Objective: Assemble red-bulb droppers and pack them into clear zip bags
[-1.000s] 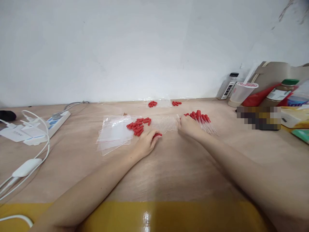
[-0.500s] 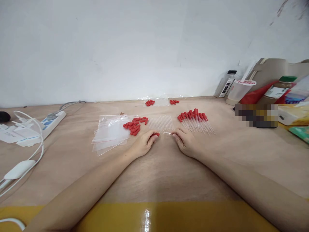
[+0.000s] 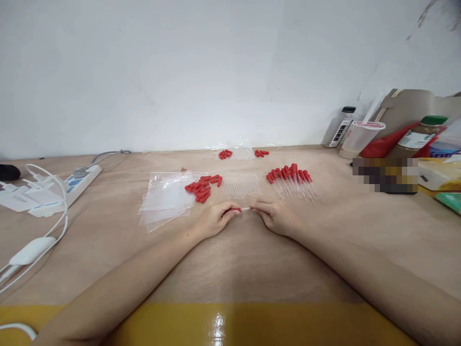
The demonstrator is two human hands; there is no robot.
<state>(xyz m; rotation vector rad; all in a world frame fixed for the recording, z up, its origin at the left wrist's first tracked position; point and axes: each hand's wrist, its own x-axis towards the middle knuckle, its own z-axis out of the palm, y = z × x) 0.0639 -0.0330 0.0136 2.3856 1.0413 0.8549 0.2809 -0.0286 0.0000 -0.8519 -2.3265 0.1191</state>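
My left hand pinches a red rubber dropper bulb, mostly covered by the fingers. A clear glass dropper tube is pinched in my right hand, its end meeting the bulb's mouth; how deep it sits I cannot tell. Just beyond the hands lies a row of bare glass tubes. Loose red bulbs are heaped to the left of that row. To its right, several droppers with red bulbs fitted lie fanned out.
Flat clear zip bags lie left of the bulbs. Bagged red bulbs rest by the wall. At left are a power strip and white cables. A plastic cup, bottles and a dark blurred item stand or lie at right.
Both hands have come slightly nearer to me and closer together. The tube, apart from the bulb before, now meets it. The view has shifted a little.
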